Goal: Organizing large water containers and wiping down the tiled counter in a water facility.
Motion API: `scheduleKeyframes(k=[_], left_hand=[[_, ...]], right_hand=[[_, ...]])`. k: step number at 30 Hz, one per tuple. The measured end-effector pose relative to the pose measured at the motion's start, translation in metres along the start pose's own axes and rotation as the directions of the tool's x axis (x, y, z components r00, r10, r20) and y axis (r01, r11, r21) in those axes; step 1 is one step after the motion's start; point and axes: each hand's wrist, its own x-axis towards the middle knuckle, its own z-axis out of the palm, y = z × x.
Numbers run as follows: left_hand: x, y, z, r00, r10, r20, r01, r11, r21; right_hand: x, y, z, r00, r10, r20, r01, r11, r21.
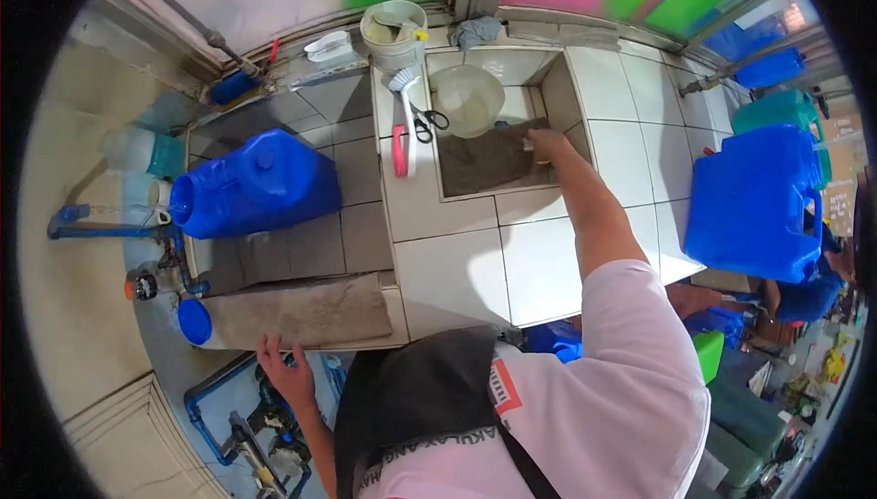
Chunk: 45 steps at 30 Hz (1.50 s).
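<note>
My right hand (pixel 546 147) reaches into a small white-tiled basin (pixel 565 91), its fingers closed at the right edge of a wet-looking grey-brown cloth (pixel 483 160). A small white patch shows by the fingers; what it is I cannot tell. Behind the cloth, a translucent plastic bowl (pixel 471 98) rests in the basin. My left hand (pixel 288 370) holds nothing, fingers spread, just beside a folded grey-brown towel (pixel 308 314) along the front ledge. A blue jerrycan (pixel 264 184) lies on its side in the larger tiled trough (pixel 360 235), mouth towards a blue pipe spout (pixel 75 214).
A white-and-pink scrub brush (pixel 410 129), black-handled scissors (pixel 428 125) and a white bucket (pixel 394 36) stand or lie left of the basin. A grey rag (pixel 476 31) sits behind it. Another blue jerrycan (pixel 754 204) stands at right. A person (pixel 805 293) is beyond it.
</note>
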Motion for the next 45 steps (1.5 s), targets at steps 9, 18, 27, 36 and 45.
scheduleKeyframes(k=[9,18,27,36,45], left_hand=[[0.008,-0.020,-0.011,0.999,0.026,0.047,-0.029,0.997,0.068],[0.004,0.004,0.013,0.990,-0.065,0.123,0.066,0.998,0.000],[0.069,0.062,0.010,0.982,0.179,0.062,-0.168,0.975,-0.144],[0.126,0.204,0.029,0.758,0.652,0.029,-0.544,0.656,-0.523],[0.127,0.291,0.027,0.804,0.594,-0.013,-0.398,0.522,-0.754]], right_hand=[[-0.008,-0.031,0.003,0.951,0.212,-0.227,-0.237,0.967,-0.090],[-0.003,-0.022,-0.002,0.985,0.017,-0.172,-0.033,0.995,-0.091],[-0.073,-0.053,-0.096,0.936,-0.050,-0.349,0.177,0.922,0.344],[-0.194,-0.143,-0.190,0.869,-0.134,-0.476,0.383,0.791,0.476],[-0.245,-0.241,-0.219,0.800,-0.013,-0.600,0.428,0.714,0.555]])
